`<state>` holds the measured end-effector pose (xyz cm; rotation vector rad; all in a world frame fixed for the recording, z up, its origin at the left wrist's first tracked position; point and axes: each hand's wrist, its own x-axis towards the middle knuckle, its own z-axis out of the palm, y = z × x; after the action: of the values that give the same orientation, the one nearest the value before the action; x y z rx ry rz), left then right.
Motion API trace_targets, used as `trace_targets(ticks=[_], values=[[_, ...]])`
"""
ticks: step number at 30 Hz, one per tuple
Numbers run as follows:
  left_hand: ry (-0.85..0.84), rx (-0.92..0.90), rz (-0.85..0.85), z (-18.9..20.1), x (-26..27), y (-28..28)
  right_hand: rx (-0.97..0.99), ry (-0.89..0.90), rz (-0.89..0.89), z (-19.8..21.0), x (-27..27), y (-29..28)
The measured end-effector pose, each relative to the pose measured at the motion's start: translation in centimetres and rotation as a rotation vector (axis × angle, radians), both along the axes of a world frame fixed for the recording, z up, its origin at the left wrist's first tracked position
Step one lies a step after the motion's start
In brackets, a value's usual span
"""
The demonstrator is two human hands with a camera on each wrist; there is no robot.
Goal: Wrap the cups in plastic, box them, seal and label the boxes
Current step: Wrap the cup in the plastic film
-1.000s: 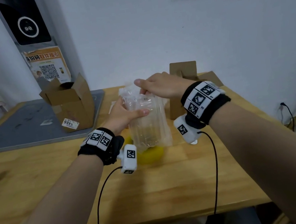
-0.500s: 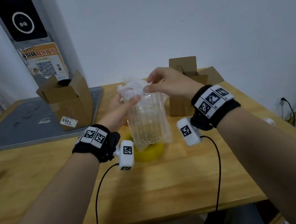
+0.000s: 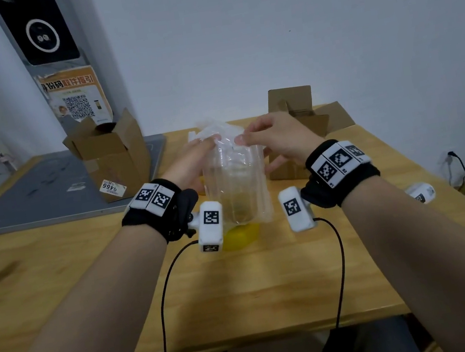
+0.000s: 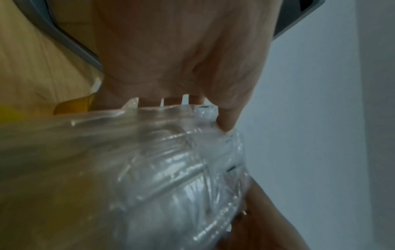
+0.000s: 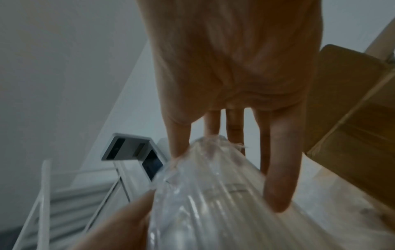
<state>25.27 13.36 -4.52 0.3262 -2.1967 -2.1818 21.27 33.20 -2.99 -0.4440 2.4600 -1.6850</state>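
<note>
Left hand (image 3: 192, 163) and right hand (image 3: 275, 138) both pinch the plastic wrap (image 3: 235, 175) top. Wrapped cup upright above tabletop (image 3: 243, 289).

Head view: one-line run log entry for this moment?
step: wrapping | left hand: pinches clear air-column plastic wrap top | right hand: pinches wrap top | open brown cardboard box: untouched

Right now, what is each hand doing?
Left hand: holds the plastic wrap near its top.
Right hand: pinches the wrap's top too.

Wrap (image 3: 235, 181) between boxes (image 3: 113, 161) (on table (image 3: 56, 264))
</note>
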Motion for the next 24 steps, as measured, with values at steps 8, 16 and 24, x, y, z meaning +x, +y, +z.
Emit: trace_targets(ticks=[8,16,24], values=[[0.009,-0.351,-0.102,-0.4,-0.2,0.0,0.22,0.166,0.082,-0.1,0.1,-0.4],[-0.179,-0.552,-0.202,1.6,-1.7,-0.1,0.065,0.162,0.012,-0.9,-0.3,-1.0],[-0.383,-0.551,-0.33,0.2,-3.8,-1.6,-0.016,0.144,0.024,-0.9,-0.3,-1.0]])
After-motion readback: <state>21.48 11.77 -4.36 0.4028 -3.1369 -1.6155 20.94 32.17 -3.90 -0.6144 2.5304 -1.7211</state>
